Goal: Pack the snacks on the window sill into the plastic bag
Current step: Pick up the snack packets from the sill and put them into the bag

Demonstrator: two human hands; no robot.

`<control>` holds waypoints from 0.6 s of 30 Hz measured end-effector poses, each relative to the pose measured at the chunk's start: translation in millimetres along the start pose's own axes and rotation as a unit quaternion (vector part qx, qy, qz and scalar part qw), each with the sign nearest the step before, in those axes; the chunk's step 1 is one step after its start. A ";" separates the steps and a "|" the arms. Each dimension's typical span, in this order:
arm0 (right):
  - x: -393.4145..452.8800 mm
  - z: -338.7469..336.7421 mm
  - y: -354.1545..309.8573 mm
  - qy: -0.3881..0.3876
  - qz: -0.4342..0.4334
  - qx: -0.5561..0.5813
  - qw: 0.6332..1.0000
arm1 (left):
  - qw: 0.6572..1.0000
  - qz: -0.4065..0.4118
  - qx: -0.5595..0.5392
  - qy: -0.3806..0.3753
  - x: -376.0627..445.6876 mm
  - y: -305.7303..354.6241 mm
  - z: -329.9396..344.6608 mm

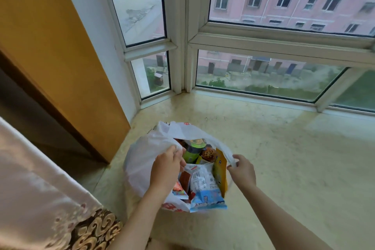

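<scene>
A white plastic bag [142, 160] with red print stands open on the pale stone window sill [284, 158], near its left end. Inside it lie several snacks: a green canister [192, 153], a cookie pack [208, 154], a yellow packet [220, 170] and a white-and-blue packet [205, 186] that sticks out of the mouth toward me. My left hand [167, 168] grips the left edge of the bag's mouth. My right hand [242, 170] pinches the right handle strip, holding the mouth apart.
White window frames [182, 67] rise behind the sill at the back and back left. A yellow wall panel [60, 67] stands to the left. A light curtain with a dark patterned hem [60, 219] hangs at the lower left.
</scene>
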State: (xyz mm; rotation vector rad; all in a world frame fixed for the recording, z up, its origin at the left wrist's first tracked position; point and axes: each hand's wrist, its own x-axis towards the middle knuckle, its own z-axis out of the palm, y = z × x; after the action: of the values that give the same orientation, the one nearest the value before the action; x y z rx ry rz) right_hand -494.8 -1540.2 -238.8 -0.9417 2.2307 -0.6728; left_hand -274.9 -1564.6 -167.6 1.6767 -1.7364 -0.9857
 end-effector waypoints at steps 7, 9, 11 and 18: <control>3.6 -40.0 -48.6 0.023 -0.073 0.213 0.974 | 0.993 -0.007 -0.112 0.022 26.4 32.0 -22.6; 7.1 -55.1 -62.7 0.013 -0.084 0.254 0.964 | 0.991 0.003 -0.129 0.025 38.7 43.2 -31.1; 11.1 -72.3 -77.0 0.011 -0.097 0.280 0.955 | 0.987 0.015 -0.156 0.026 50.8 57.6 -38.5; 16.4 -126.4 -113.6 0.027 -0.195 0.304 0.932 | 0.974 0.043 -0.218 0.037 81.9 108.8 -49.1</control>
State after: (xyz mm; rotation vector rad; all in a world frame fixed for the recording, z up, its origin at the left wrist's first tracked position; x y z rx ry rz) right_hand -542.3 -1596.2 -84.7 -1.0386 1.7001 -1.4801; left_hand -309.2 -1656.3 -61.1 1.3281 -1.4033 -1.1487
